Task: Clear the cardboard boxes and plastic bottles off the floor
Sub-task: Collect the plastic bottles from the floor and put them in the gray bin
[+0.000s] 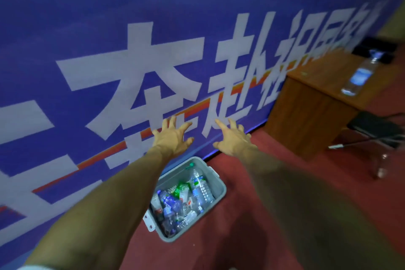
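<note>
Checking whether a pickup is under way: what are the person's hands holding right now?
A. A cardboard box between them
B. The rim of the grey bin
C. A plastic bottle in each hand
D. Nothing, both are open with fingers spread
D: the left hand and the right hand are held out empty with fingers spread, touching neither the grey bin nor the plastic bottles in it.

The left arm (105,199) and right arm (295,193) are uncovered down to the left hand (173,138) and right hand (235,138). In the lower left corner a sliver of pale sleeve (28,267) shows, blurred.
</note>
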